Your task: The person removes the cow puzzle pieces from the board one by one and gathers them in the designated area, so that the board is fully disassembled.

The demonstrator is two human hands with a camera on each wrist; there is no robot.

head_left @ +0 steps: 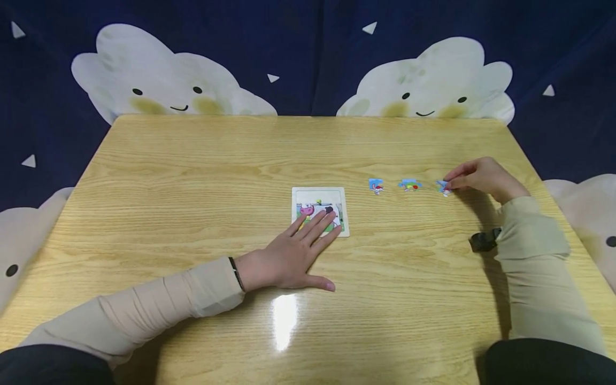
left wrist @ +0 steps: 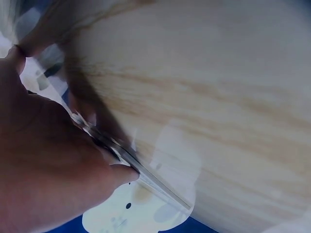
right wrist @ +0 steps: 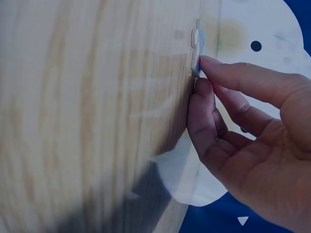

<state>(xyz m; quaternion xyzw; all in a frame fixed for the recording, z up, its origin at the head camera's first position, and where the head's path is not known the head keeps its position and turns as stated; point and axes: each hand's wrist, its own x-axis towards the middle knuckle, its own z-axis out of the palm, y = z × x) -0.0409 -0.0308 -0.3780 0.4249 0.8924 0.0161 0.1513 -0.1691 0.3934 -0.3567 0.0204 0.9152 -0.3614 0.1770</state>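
A square white-framed jigsaw puzzle board (head_left: 320, 196) lies mid-table, its lower part filled with a cartoon cow picture. My left hand (head_left: 289, 259) rests on it, fingers straight and spread over the lower half, partly hiding the picture. In the left wrist view the board (left wrist: 160, 187) appears edge-on beside the left hand (left wrist: 53, 165). At the right, my right hand (head_left: 488, 179) pinches the edge of a blue puzzle piece (head_left: 442, 187) between thumb and fingers. The right wrist view has the right hand (right wrist: 262, 131) at that thin piece (right wrist: 197, 58), low at the tabletop.
Two more loose puzzle pieces, one blue and red (head_left: 375, 185) and one blue and green (head_left: 409, 185), lie in a row between board and right hand. A black wrist device (head_left: 484, 240) sits at the right cuff. Dark blue cloud-print cloth (head_left: 308, 53) borders the wooden table (head_left: 192, 176).
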